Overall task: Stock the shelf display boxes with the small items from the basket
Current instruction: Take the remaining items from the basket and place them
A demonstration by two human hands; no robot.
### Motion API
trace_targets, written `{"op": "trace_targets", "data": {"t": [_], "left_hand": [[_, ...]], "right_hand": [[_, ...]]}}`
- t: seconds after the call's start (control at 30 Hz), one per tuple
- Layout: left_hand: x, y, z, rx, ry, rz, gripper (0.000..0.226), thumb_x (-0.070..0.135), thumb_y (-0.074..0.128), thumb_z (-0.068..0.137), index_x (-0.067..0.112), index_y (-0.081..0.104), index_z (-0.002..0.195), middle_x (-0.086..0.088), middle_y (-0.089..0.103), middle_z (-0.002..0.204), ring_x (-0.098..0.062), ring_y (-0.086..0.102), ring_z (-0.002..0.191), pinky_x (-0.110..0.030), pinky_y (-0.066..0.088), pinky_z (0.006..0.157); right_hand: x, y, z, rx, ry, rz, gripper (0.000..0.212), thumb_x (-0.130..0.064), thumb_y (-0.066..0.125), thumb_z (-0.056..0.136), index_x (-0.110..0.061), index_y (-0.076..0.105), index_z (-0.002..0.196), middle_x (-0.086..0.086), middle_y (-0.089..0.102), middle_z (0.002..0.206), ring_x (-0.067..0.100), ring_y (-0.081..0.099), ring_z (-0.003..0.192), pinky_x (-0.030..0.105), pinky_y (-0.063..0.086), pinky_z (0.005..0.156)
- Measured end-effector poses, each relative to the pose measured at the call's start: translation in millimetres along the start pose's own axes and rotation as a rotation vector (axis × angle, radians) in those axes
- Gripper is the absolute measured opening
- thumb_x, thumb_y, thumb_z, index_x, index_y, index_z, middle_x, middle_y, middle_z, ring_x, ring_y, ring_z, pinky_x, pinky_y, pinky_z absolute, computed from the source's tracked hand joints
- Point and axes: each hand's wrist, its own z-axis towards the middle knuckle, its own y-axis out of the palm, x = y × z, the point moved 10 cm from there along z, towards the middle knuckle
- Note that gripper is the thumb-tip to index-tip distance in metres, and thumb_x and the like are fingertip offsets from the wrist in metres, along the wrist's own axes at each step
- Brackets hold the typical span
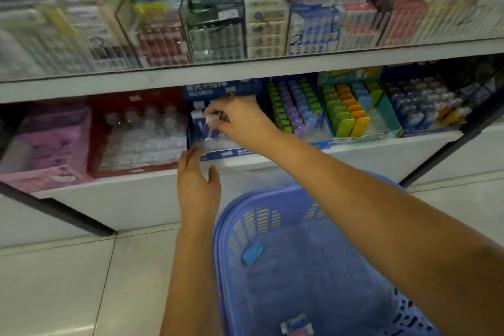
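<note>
- The right hand point(240, 120) pinches a small white item point(212, 118) over the blue display box point(226, 154) on the lower shelf point(354, 155).
- The left hand point(197, 180) is open with its fingers straight, just below the box's front edge.
- The basket point(272, 199) on the floor holds a blue piece point(253, 253) and a packet point(297, 323).

Display boxes point(136, 142) line the shelf point(362, 148); the basket point(275, 194) stands on the floor point(68, 281).

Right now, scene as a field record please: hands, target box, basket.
right hand: pinches small white item over blue display box
left hand: open, fingertips near that box's front-left corner
basket: on floor, holds blue item and packet
left neighbour: red box
</note>
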Motion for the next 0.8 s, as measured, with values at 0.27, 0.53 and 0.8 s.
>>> {"op": "trace_targets", "data": {"t": [0.27, 0.53, 0.8], "left_hand": [[-1, -5, -2, 0.113, -0.025, -0.084, 0.037, -0.001, 0.053, 0.091, 0.007, 0.058, 0.126, -0.011, 0.046, 0.128, -0.022, 0.048, 0.12, -0.021, 0.035, 0.103], [-2, -4, 2, 0.068, -0.017, -0.041, 0.039, 0.002, 0.054, 0.092, 0.004, 0.054, 0.13, -0.012, 0.046, 0.133, -0.023, 0.047, 0.123, -0.014, 0.03, 0.099], [13, -12, -20, 0.111, 0.015, -0.183, 0.021, 0.023, 0.05, 0.094, 0.013, 0.067, 0.1, -0.004, 0.067, 0.101, -0.013, 0.062, 0.086, -0.016, 0.048, 0.076]], "right_hand": [[-11, 34, 16, -0.194, -0.007, -0.221, 0.026, -0.01, 0.051, 0.093, -0.009, 0.064, 0.116, 0.009, 0.064, 0.115, 0.022, 0.057, 0.105, 0.027, 0.043, 0.086], [-10, 44, 35, -0.349, 0.132, -0.252, 0.03, -0.01, 0.053, 0.093, -0.01, 0.063, 0.121, 0.007, 0.061, 0.127, 0.02, 0.058, 0.114, 0.026, 0.047, 0.093], [-7, -4, -20, 0.042, 0.008, -0.156, 0.033, -0.028, 0.056, 0.093, -0.009, 0.053, 0.119, 0.011, 0.055, 0.12, 0.024, 0.057, 0.101, 0.033, 0.047, 0.082]]}}
